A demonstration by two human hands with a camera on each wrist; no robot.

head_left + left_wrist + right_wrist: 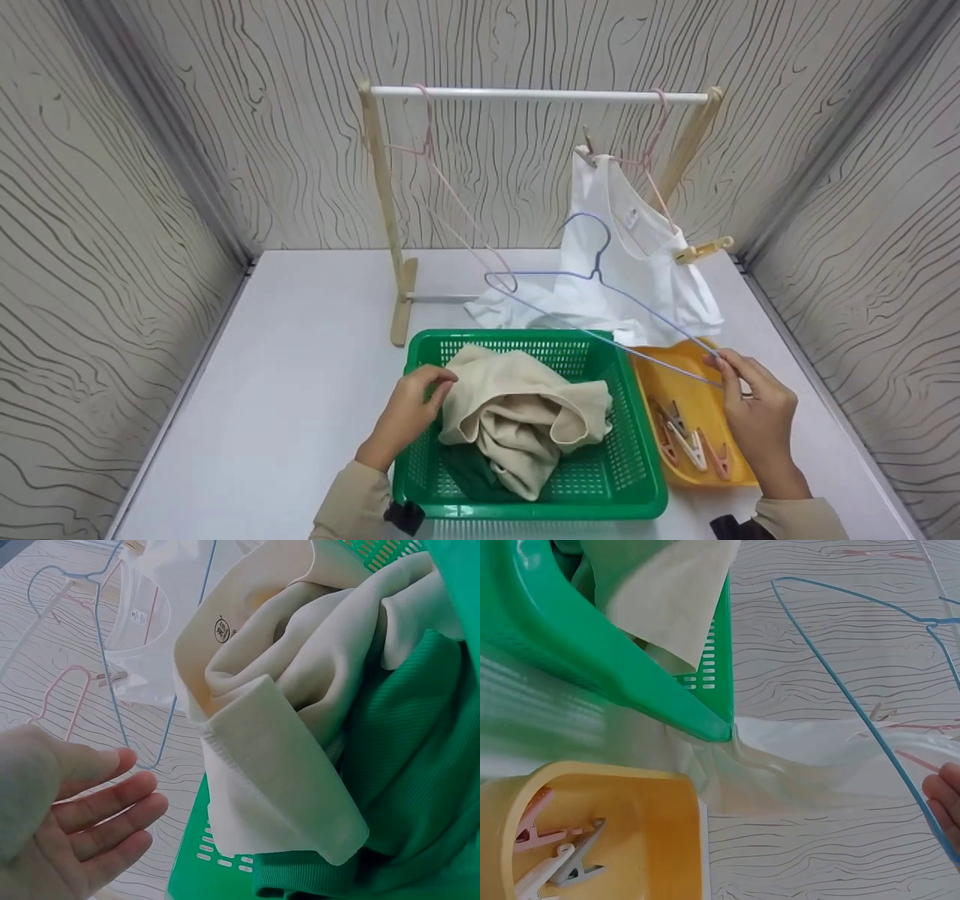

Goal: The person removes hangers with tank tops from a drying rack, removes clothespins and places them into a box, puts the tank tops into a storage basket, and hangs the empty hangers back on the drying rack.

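My right hand (761, 409) pinches one end of a blue wire hanger (600, 277), held up in front of the rack with its hook upward. The left hand (412, 409) hovers at the left side of a green basket (652, 510), fingers relaxed beside a beige garment (525, 382). In the left wrist view that hand (90, 817) has nothing between thumb and fingers. Under the beige garment lies a dark green ribbed garment (405, 757). Behind the blue hanger, a white sleeveless top (660, 285) hangs from a pink hanger (660, 127).
A rack with a white rail (525, 94) and wooden legs stands at the back. Another pink hanger (427, 142) hangs on its left. A yellow tray (727, 435) with several clothespins (694, 446) sits right of the basket. A yellow clothespin (703, 250) clips the white top.
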